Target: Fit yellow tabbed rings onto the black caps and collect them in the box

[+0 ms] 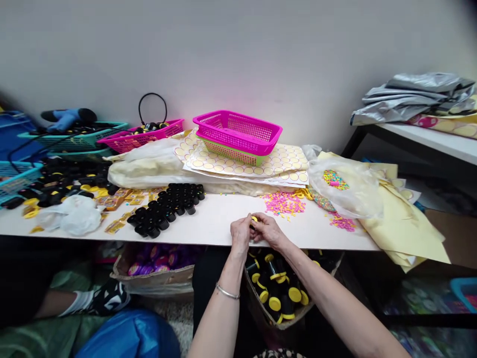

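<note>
My left hand (241, 232) and my right hand (269, 229) meet over the front edge of the table, fingers closed around one small black container with a yellow top (254, 219). Most of that container is hidden by the fingers. Just beyond my right hand lies a pile of small pink pieces (283, 203), with a few yellow rings (300, 193) behind it. To the left of my hands, black cups (167, 208) stand in close rows. Below my forearms, a cardboard box (288, 324) holds several black containers with yellow lids (275, 304).
A pink basket (274, 133) stacked on a green one sits on sticker sheets (208, 163). Clear bags with coloured beads (357, 191) and yellow paper (406, 233) lie right. Baskets (149, 136) and loose black parts fill the left. Another person's foot (110, 298) shows below.
</note>
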The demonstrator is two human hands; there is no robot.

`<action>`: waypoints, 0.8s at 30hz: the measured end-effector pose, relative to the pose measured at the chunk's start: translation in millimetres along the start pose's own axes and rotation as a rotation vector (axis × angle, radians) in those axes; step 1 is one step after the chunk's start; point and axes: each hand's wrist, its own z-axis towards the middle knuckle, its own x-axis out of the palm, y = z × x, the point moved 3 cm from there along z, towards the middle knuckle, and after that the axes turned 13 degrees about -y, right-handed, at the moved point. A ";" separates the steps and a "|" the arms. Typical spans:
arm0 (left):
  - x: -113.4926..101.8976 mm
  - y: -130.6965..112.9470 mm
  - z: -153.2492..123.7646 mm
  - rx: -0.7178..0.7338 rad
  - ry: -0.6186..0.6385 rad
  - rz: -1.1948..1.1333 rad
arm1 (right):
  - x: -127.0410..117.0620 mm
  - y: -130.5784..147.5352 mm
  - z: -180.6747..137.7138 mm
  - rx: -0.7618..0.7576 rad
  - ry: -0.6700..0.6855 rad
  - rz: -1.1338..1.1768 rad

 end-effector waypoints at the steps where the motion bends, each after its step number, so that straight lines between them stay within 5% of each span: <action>1: -0.2 -0.4 0.7 0.002 0.007 -0.003 | -0.2 0.4 -1.2 -0.031 0.001 -0.026; 7: -1.8 -0.4 6.3 0.016 0.091 -0.051 | -1.3 3.4 -0.3 -0.101 -0.001 -0.123; 11: -2.9 -0.5 6.4 0.009 0.110 -0.081 | -0.5 3.6 5.2 0.053 -0.065 -0.042; 24: 0.6 -0.8 -6.3 -0.074 -0.001 -0.145 | 6.5 -0.4 9.1 0.162 -0.282 0.018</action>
